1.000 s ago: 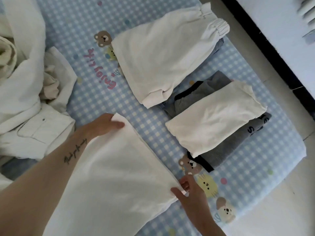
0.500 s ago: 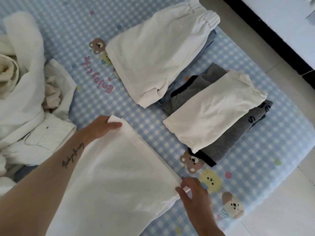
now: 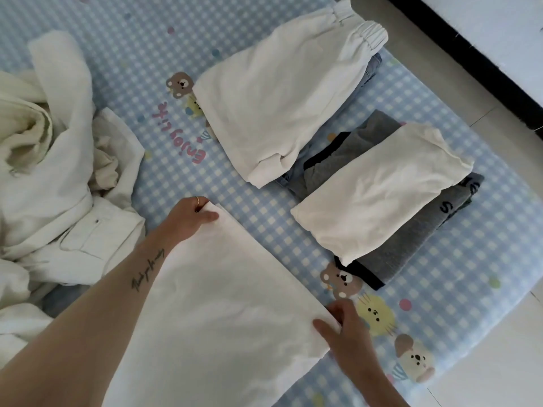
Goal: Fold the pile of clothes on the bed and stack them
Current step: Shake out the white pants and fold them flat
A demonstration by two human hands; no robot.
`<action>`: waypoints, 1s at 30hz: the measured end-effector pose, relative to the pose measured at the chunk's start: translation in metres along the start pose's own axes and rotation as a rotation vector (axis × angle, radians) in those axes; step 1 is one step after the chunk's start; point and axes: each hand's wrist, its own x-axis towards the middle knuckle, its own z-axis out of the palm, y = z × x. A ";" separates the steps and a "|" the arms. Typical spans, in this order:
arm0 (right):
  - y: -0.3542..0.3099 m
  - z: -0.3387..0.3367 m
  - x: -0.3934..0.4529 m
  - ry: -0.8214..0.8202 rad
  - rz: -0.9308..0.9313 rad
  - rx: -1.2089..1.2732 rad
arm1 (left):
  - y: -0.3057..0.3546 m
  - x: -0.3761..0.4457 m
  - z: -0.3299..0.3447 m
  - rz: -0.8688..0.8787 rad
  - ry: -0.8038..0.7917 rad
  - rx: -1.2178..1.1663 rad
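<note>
2 stacks already sit folded on the bed (image 3: 264,30): white trousers (image 3: 282,101) over denim, and a white top (image 3: 379,189) over grey knits. We are partway: a crumpled pile (image 3: 58,171) waits at left. Our left hand (image 3: 188,218) pinches the far corner of the white garment (image 3: 217,312) and our right hand (image 3: 349,333) grips its near corner; it lies flat, smooth, straight-edged, beside the stacks.

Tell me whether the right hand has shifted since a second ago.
No. The right hand still pinches the flat white cloth at its corner, just left of the yellow cat print on the checked bedsheet.
</note>
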 end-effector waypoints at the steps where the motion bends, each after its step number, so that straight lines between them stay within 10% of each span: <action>1: -0.003 -0.004 -0.003 -0.023 0.007 -0.007 | 0.003 -0.001 0.000 0.016 0.006 -0.005; 12: 0.036 -0.089 -0.025 0.056 0.107 -0.218 | 0.067 -0.009 0.084 0.025 -0.084 -0.307; 18: 0.056 -0.065 -0.001 0.313 -0.009 -0.612 | 0.079 -0.011 0.112 0.125 0.206 0.258; 21: 0.035 -0.035 -0.024 0.602 -0.414 -0.732 | 0.049 -0.071 0.099 0.271 0.537 0.295; 30: -0.017 0.231 -0.058 -0.238 -1.219 -1.126 | -0.171 -0.295 0.120 -0.167 0.436 0.258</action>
